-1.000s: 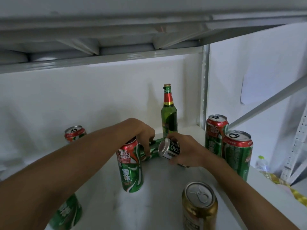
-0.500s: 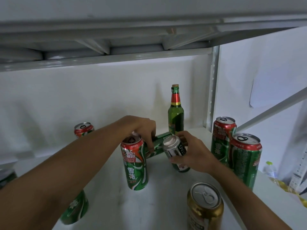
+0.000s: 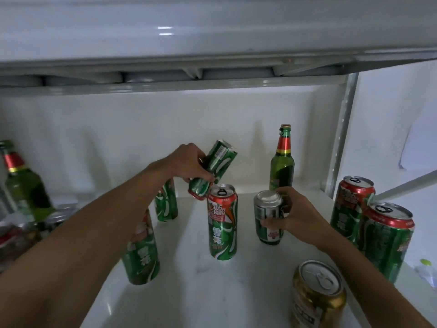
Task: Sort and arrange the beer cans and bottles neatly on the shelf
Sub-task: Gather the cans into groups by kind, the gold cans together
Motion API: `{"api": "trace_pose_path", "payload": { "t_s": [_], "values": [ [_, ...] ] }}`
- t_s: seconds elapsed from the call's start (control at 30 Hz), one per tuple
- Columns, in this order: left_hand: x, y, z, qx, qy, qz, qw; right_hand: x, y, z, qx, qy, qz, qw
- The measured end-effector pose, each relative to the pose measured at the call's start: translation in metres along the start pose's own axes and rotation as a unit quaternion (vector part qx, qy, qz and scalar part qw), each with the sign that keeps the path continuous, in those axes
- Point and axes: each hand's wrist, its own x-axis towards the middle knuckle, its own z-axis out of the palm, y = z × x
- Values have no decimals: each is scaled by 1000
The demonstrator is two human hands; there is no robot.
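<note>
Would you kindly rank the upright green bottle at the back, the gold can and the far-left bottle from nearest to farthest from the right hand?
From the right hand:
1. Upright green bottle, just behind it.
2. Gold can, front, toward the person.
3. Far-left bottle, across the shelf.

Pretty dim shot overall, kind of grey and murky, with the only real brightness being the white back wall (image 3: 123, 129) and a couple of small glare streaks on the upper shelf (image 3: 164, 30) overhead. The green bottle (image 3: 282, 162) threw a soft shadow onto the wall to its left, and the shelf (image 3: 189, 275) surface had faint shiny patches near the front. The wide-angle lens bent the shelf edges and the upright post (image 3: 343, 138) on the right, and everything at the far left, like the left bottle (image 3: 20, 178), came out smeared and blurry, same with the near forearms.
</note>
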Motion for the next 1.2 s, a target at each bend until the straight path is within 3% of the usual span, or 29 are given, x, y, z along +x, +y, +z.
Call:
{"api": "trace_pose_path", "payload": {
  "t_s": [0.37,0.67,0.93,1.2],
  "values": [
    [-81,-2,0,-11,116,-124,985,4,-15,10,32,-33,3,999],
    [-100,22,14,118,150,-115,975,3,-15,20,45,-72,23,996],
    [-113,23,33,-2,258,-137,957,-1,-14,14,45,-108,13,993],
    [-123,20,73,-81,222,-164,958,-5,-27,10,-15,-133,-43,990]
  ]
}}
